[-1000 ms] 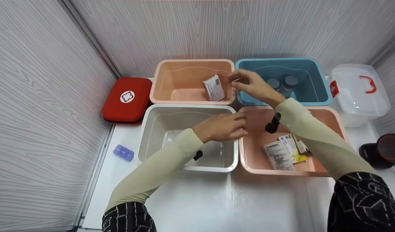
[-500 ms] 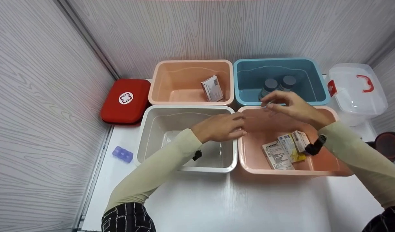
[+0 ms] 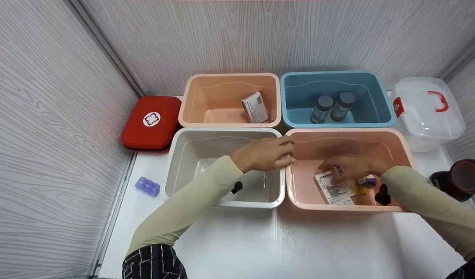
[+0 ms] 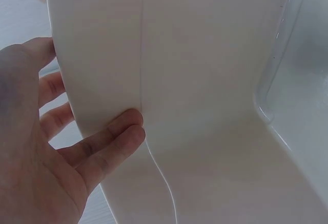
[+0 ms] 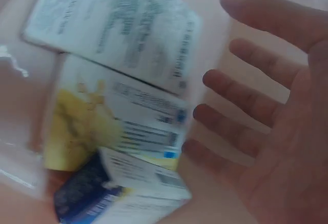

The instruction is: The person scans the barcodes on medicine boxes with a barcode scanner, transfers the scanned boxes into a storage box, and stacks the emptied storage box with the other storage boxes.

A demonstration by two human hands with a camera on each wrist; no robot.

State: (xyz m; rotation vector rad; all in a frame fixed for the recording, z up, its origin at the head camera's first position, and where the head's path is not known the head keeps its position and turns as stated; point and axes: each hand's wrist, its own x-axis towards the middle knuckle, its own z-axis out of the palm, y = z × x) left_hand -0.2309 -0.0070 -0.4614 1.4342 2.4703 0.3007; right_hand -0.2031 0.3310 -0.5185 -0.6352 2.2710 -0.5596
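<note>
My left hand (image 3: pixel 262 154) straddles the right rim of the white bin (image 3: pixel 226 130). In the left wrist view, two fingers of that hand (image 4: pixel 51 157) lie on the inner face of the bin wall (image 4: pixel 200 70) while the others go behind its edge. Over the medicine boxes in the front pink bin (image 3: pixel 350 207) hangs my right hand (image 3: pixel 351 166), blurred. The right wrist view has this hand (image 5: pixel 277 106) with spread fingers, holding nothing, beside a white printed box (image 5: pixel 123 29), a yellow-and-white box (image 5: pixel 118 116) and a blue-and-white box (image 5: pixel 138 188).
Behind are a peach bin (image 3: pixel 229 75) with one box (image 3: pixel 255 107) and a blue bin (image 3: pixel 338 124) with two jars. A red case (image 3: pixel 151 124) and purple pill organizer (image 3: pixel 147 186) lie left; a clear lidded box (image 3: pixel 429 108) and dark device (image 3: pixel 466 176) stand right.
My right hand has moved from above the border between the back bins, rightward and toward me, down into the front pink bin. The left hand has stayed on the white bin's rim.
</note>
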